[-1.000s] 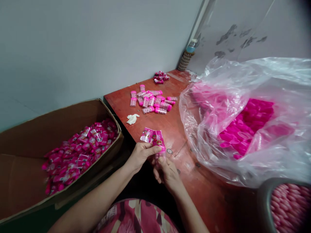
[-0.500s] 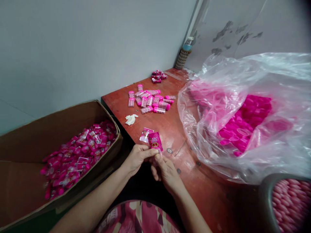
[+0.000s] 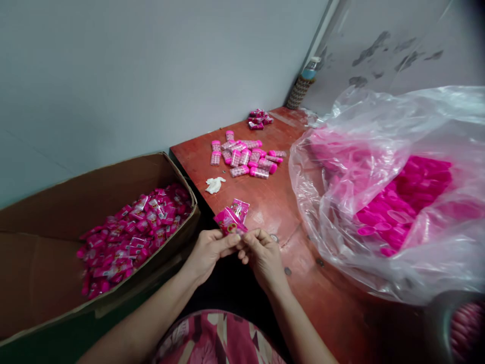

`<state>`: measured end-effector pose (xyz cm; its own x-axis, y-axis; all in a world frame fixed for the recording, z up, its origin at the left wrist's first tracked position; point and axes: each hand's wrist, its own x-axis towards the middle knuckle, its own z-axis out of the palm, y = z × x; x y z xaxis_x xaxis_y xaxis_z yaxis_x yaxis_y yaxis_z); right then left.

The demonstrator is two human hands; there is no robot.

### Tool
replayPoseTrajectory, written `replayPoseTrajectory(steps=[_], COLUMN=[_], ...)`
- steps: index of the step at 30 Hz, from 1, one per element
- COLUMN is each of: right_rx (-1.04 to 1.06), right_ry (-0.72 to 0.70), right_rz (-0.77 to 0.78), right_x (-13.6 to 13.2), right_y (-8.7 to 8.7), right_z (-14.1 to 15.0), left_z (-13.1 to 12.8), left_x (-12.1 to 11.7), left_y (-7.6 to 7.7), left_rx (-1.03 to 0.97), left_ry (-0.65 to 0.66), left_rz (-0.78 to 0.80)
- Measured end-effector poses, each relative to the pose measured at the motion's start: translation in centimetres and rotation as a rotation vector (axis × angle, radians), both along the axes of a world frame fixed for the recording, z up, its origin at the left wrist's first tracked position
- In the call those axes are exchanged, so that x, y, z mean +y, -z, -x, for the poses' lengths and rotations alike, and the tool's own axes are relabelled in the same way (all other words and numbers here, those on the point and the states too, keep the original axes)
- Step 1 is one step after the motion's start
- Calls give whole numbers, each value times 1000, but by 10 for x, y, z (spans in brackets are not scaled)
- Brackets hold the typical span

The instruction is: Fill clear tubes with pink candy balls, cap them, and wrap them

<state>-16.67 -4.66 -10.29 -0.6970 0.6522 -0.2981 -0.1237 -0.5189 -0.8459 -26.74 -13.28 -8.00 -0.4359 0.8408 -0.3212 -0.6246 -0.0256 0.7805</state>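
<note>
Between my two hands, over the near edge of the table, is a pink printed packet (image 3: pixel 228 220). My left hand (image 3: pixel 212 250) pinches its lower edge with thumb and finger. My right hand (image 3: pixel 262 251) is closed beside it, fingertips pressed at the packet's lower right corner. The fingers hide that corner. Just beyond lies another pink printed packet (image 3: pixel 240 208) on the table. Farther back is a loose group of small clear tubes with pink caps (image 3: pixel 244 157), filled with pale beads or candies. A crumpled white scrap (image 3: pixel 215 185) lies nearer.
A cardboard box (image 3: pixel 191 212) at left holds many pink wrapped packets. A large clear plastic bag (image 3: pixel 322 237) of pink plastic pieces covers the right of the red table (image 3: pixel 280 212). A dark bowl (image 3: pixel 435 318) of pink pieces, a small packet pile (image 3: pixel 258 120) and a bottle (image 3: pixel 302 86) also stand there.
The packet in my hands has tilted to the left, and my hands have drawn closer at its lower edge. The view has shifted, so the surroundings sit farther right.
</note>
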Motion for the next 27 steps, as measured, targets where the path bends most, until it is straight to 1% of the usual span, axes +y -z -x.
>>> replayPoseTrajectory(steps=[2, 3, 4, 5, 6, 7, 9, 10, 11, 13, 14, 16, 20, 22, 24, 26, 27], right_rx=[-23, -39, -58, -80, -103, -124, -159, -176, -195, -234, -253, -283, -317, -323, -286, -200, -153], right_ry=[-21, -15, 1, 17, 27, 25, -4, -21, -36, -49, -52, -55, -73, -34, 69, 145, 156], right_rz=[-53, -75, -94, -113, -130, -147, -175, -190, -205, -238, -256, -291, -347, -368, -376, -350, -330], right_x=[2, 3, 6, 8, 10, 12, 15, 15, 16, 16, 17, 19, 26, 28, 31, 35, 38], right_y=[-4, -5, -5, -4, -3, -2, 0, 1, 2, 3, 3, 4, 6, 7, 8, 9, 8], right_z=[0, -1, -2, -4, -5, -6, -7, -7, -8, -10, -11, -13, -10, -3, 6, 15, 19], left_z=[14, 21, 28, 33, 38, 41, 42, 41, 39, 36, 35, 34, 37, 36, 33, 27, 23], left_x=[-9, -12, -14, -13, -9, -3, 14, 24, 33, 47, 51, 55, 56, 55, 53, 50, 47], left_y=[-1, 0, 2, 6, 11, 17, 31, 37, 43, 52, 55, 59, 64, 66, 65, 59, 54], left_rx=[40, 93, 186, 329, 515, 732, 1180, 1360, 1496, 1666, 1711, 1735, 1660, 1607, 1535, 1440, 1387], left_ry=[-258, -367, -427, -437, -408, -349, -223, -170, -124, -52, -39, -60, -143, -180, -230, -268, -265], left_rz=[-8, -14, -6, 22, 66, 121, 205, 236, 289, 369, 387, 399, 374, 325, 243, 138, 81])
